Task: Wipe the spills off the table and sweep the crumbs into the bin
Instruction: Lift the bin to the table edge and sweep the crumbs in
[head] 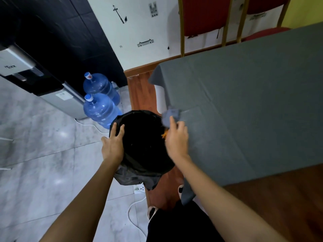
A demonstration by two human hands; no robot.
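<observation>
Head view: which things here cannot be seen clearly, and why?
- Inside of the bin: black liner, too dark to see contents.
- Orange crumbs: mostly hidden behind the right hand.
- Cloth: motion-blurred.
- Left hand grip on the rim: fingertips lost against the black.
</observation>
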